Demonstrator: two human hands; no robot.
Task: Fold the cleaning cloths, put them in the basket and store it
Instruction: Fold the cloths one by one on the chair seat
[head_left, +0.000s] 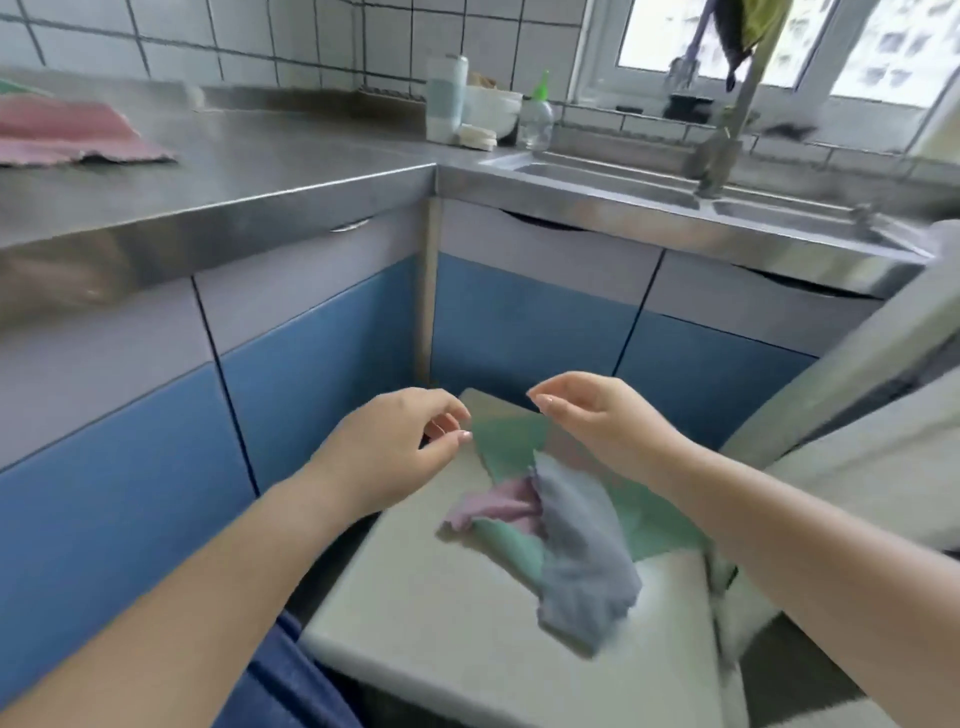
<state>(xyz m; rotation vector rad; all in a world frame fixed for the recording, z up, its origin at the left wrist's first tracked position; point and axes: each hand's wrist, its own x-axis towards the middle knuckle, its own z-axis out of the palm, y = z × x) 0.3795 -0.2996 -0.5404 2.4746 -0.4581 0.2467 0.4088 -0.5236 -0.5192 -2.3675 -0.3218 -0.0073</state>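
The cleaning cloths (545, 525) are lying in a loose heap on the pale seat of a chair (441, 597) in front of the blue cupboards; a grey cloth (582, 551) is sprawling over a green cloth (511, 444) and a pink cloth (498, 504). The left hand (395, 452) is hovering above the seat, its fingers loosely curled and holding nothing; the right hand (597, 415) is hanging beside it, fingers relaxed and also holding nothing. The cloths are looking light, soft and limp, so they are likely to sag and drag one another; pinching two corners of the top grey one should lift it cleanly. Another pink cloth (72, 132) is lying on the steel counter (291, 161); no basket is showing.
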